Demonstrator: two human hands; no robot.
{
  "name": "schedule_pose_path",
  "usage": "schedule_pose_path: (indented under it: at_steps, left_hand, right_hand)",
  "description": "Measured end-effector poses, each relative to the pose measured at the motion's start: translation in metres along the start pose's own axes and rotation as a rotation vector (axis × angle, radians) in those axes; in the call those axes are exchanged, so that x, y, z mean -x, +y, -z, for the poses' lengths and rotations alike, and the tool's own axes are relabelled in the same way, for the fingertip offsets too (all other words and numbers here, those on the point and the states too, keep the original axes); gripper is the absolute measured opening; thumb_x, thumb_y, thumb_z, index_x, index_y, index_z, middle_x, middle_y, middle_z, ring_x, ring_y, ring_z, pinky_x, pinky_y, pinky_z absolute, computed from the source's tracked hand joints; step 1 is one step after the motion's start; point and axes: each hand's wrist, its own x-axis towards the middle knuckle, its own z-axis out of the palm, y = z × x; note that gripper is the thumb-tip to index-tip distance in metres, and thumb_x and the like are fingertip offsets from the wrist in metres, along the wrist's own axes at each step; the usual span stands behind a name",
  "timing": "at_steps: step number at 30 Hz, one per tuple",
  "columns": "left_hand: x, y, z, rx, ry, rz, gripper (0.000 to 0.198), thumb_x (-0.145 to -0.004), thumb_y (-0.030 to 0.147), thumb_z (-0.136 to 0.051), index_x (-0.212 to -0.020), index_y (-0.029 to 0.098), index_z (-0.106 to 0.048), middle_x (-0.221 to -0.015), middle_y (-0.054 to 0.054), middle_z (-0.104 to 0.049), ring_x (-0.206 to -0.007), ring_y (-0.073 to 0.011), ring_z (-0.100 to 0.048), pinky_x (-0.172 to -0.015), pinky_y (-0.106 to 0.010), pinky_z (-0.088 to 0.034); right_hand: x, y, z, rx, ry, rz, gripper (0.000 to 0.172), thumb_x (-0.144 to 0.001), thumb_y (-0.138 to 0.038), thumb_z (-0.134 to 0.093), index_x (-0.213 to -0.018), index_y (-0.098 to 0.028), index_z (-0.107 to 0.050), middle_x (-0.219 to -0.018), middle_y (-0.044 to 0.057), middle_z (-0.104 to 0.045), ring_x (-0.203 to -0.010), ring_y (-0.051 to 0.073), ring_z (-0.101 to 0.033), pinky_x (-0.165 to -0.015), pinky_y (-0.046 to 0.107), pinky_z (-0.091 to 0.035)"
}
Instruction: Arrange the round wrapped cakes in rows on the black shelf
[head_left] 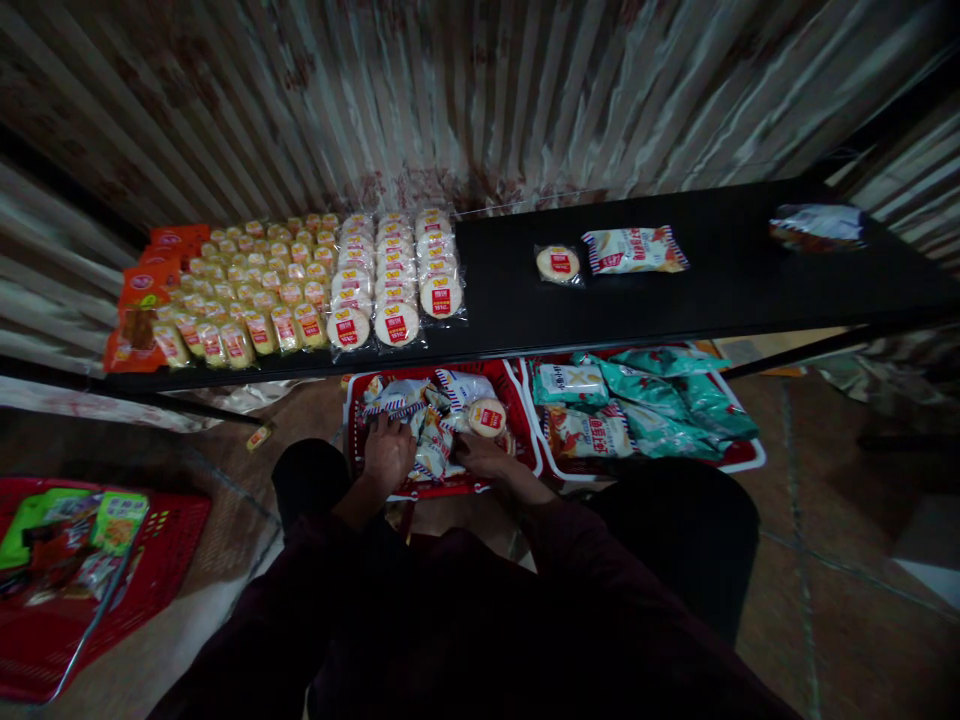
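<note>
Both my hands are inside a red basket (442, 490) of wrapped snacks below the shelf. My left hand (388, 455) rests on striped snack packets (409, 395) at the basket's left side, its fingers apart and bent slightly downward. My right hand (484, 458) reaches in among the packets from the right, its fingertips hidden. Just beyond it lies a round wrapped rice cracker (487, 417) with a red label. A white, blue and red packet (433, 445) sits between my hands.
The black shelf (510, 310) bears rows of rice crackers (395, 322), small yellow-wrapped snacks (259, 330) and orange packets (140, 310). Farther right are a cracker (559, 264) and a packet (634, 250). A second basket (750, 460) holds green packets (652, 390). Another red basket (169, 590) stands left.
</note>
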Motion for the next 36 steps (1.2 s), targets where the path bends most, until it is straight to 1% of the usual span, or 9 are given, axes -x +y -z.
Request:
schedule_pose_path:
  at_steps: [4,8,11,14,20,25,30,33,36]
  left_hand:
    - [0.01,0.003,0.013,0.025,0.025,-0.142,0.032,-0.089,0.027,-0.038,-0.083,0.016,-0.068,-0.088,-0.013,-0.065,-0.098,-0.0286,-0.053,-0.088,-0.044,-0.039]
    - [-0.006,-0.003,0.025,0.073,0.17,-0.011,0.031,-0.088,0.032,-0.045,-0.111,0.019,-0.06,-0.117,-0.012,-0.059,-0.111,-0.0296,-0.048,-0.095,-0.045,-0.036]
    - [-0.027,-0.011,0.023,0.1,0.196,0.157,0.049,-0.084,0.036,-0.052,-0.129,0.018,-0.047,-0.128,-0.014,-0.051,-0.12,-0.0318,-0.042,-0.097,-0.044,-0.038]
    - [-0.037,-0.017,0.015,0.116,0.214,0.256,0.053,-0.086,0.035,-0.049,-0.133,0.013,-0.042,-0.126,-0.018,-0.051,-0.117,-0.0314,-0.046,-0.094,-0.041,-0.041]
    - [-0.026,-0.024,0.011,0.099,0.276,0.257,0.059,-0.086,0.043,-0.047,-0.135,0.012,-0.04,-0.137,-0.022,-0.041,-0.128,-0.0358,-0.037,-0.1,-0.047,-0.035]
    - [-0.03,-0.023,0.007,0.151,0.087,0.166,0.057,-0.085,0.033,-0.052,-0.137,0.016,-0.037,-0.127,-0.017,-0.052,-0.118,-0.0289,-0.048,-0.095,-0.039,-0.042]
    - [-0.028,-0.016,0.007,0.043,-0.097,0.118,0.056,-0.078,0.031,-0.061,-0.132,0.021,-0.046,-0.116,-0.014,-0.055,-0.109,-0.0297,-0.053,-0.09,-0.039,-0.044]
    - [-0.02,-0.012,0.01,0.023,-0.108,0.125,0.055,-0.077,0.032,-0.061,-0.129,0.02,-0.049,-0.116,-0.015,-0.054,-0.107,-0.0294,-0.053,-0.09,-0.04,-0.043]
    - [-0.01,-0.009,0.008,0.033,-0.071,0.142,0.057,-0.076,0.037,-0.062,-0.128,0.02,-0.05,-0.118,-0.015,-0.055,-0.108,-0.0307,-0.053,-0.094,-0.043,-0.041]
  right_hand:
    - [0.005,-0.025,0.023,0.089,0.17,0.016,0.033,-0.092,-0.03,-0.036,-0.105,-0.019,-0.064,-0.098,0.011,-0.07,-0.09,0.022,-0.064,-0.075,0.029,-0.043]
    - [-0.009,-0.021,0.061,0.072,0.505,-0.015,0.04,-0.094,-0.035,-0.03,-0.121,-0.019,-0.055,-0.117,0.011,-0.063,-0.11,0.021,-0.055,-0.092,0.03,-0.038]
    - [-0.029,-0.009,0.074,0.136,0.387,-0.159,0.061,-0.085,-0.043,-0.05,-0.138,-0.014,-0.037,-0.131,0.016,-0.053,-0.121,0.028,-0.046,-0.098,0.038,-0.034]
    - [-0.041,-0.009,0.063,0.114,0.22,-0.177,0.061,-0.084,-0.04,-0.053,-0.14,-0.023,-0.036,-0.133,0.012,-0.051,-0.117,0.026,-0.05,-0.095,0.037,-0.037]
    - [-0.036,-0.032,0.017,0.166,0.268,0.163,0.044,-0.084,-0.023,-0.048,-0.127,-0.019,-0.052,-0.134,0.013,-0.049,-0.125,0.025,-0.038,-0.105,0.041,-0.027]
    - [-0.02,-0.028,0.003,0.103,0.327,0.361,0.04,-0.087,-0.018,-0.042,-0.124,-0.016,-0.054,-0.132,0.012,-0.052,-0.123,0.021,-0.041,-0.105,0.035,-0.031]
    - [-0.015,0.001,0.024,-0.001,0.599,-0.107,0.047,-0.09,-0.03,-0.04,-0.134,-0.012,-0.043,-0.136,0.017,-0.047,-0.125,0.026,-0.043,-0.105,0.041,-0.031]
    - [-0.028,0.014,0.039,-0.109,0.395,-0.366,0.064,-0.09,-0.043,-0.041,-0.143,-0.01,-0.027,-0.127,0.021,-0.054,-0.114,0.028,-0.055,-0.093,0.039,-0.041]
    - [-0.043,0.005,0.045,-0.203,0.243,-0.308,0.061,-0.091,-0.05,-0.036,-0.142,-0.018,-0.03,-0.123,0.014,-0.059,-0.112,0.023,-0.057,-0.089,0.034,-0.043]
